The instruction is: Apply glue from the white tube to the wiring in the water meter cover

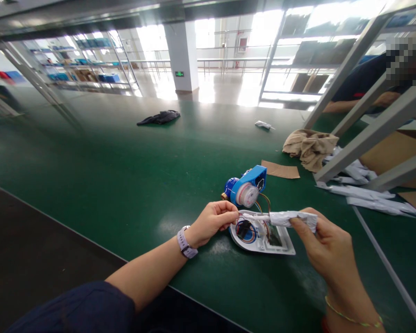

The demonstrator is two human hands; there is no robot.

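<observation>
A white wrapped tube (280,218) lies across the top of an open white housing (260,248). My right hand (324,240) grips its right end between thumb and fingers. My left hand (215,222) is pinched closed at the narrow left tip, by the housing's rounded end; what exactly it pinches is too small to make out. Inside the housing are coiled wires (251,233) and a dark part. Just behind stands a blue meter (247,187) with a clear round face, and thin coloured wires run from it towards the housing.
A tan cloth (310,145), a brown cardboard strip (280,169) and several white packets (370,192) lie to the right near metal posts. Farther back are a dark cloth (161,118) and a small white packet (263,125). A person's arm (350,106) shows behind the frame.
</observation>
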